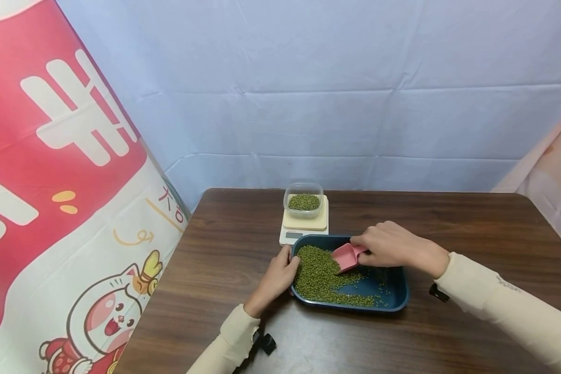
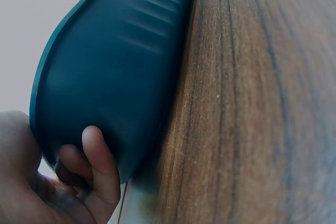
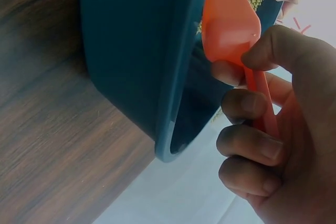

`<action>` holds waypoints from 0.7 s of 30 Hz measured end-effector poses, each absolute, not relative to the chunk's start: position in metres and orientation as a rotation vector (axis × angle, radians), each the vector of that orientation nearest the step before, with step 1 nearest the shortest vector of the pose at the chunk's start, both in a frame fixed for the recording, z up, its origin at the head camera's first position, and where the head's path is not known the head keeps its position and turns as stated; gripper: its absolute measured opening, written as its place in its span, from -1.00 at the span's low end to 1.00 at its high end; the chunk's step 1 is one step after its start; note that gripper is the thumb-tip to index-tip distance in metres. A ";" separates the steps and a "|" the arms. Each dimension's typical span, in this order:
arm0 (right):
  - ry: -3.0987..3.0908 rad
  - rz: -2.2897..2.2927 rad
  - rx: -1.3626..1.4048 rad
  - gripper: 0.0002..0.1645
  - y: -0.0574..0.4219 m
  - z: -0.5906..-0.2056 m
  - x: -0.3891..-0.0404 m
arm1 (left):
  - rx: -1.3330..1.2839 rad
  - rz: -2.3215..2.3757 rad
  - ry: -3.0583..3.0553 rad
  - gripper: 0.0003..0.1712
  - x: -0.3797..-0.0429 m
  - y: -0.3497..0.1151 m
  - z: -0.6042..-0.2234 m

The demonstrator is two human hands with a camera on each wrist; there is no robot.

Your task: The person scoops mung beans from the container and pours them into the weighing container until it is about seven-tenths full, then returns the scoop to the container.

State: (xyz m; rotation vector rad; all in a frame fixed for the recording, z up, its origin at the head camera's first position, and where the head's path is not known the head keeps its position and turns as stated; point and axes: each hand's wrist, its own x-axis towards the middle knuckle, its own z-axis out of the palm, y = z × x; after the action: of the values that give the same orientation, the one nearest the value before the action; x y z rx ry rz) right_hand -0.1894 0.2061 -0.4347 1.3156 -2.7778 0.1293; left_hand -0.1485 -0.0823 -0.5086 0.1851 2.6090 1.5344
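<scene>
A dark blue rectangular tray (image 1: pixel 399 291) lies on the table with green mung beans (image 1: pixel 314 275) heaped toward its left side and thinly scattered on the right. My right hand (image 1: pixel 392 245) grips a small pink scoop (image 3: pixel 231 24) by its handle, fingers curled round it in the right wrist view. The scoop's mouth faces left, at the edge of the bean heap. At the tray's left end, my left hand (image 1: pixel 277 271) holds the rim, thumb on top. Its other fingers (image 2: pixel 100 156) bend against the outer wall in the left wrist view.
Just behind the tray stands a white kitchen scale (image 1: pixel 287 237) with a cream platform. A clear plastic container (image 1: pixel 304 187) partly filled with green beans sits on it. The brown wooden table (image 1: pixel 449 218) ends at a pale hanging cloth (image 1: pixel 308 124); a printed red-and-white cloth hangs left.
</scene>
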 end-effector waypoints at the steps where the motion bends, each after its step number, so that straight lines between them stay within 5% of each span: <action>1: -2.778 0.126 1.317 -0.84 0.205 -0.435 -0.190 | 0.185 1.535 2.609 -0.83 -0.148 -0.082 -0.509; 21: -2.738 0.110 1.381 -0.87 0.189 -0.433 -0.196 | 0.161 1.557 2.591 -0.81 -0.148 -0.083 -0.509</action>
State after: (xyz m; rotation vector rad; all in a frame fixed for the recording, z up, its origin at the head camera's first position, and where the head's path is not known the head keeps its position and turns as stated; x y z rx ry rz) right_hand -0.1961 0.1892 -0.4333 1.3810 -2.7378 0.1103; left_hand -0.1477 -0.0827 -0.5085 0.1606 2.5907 1.5574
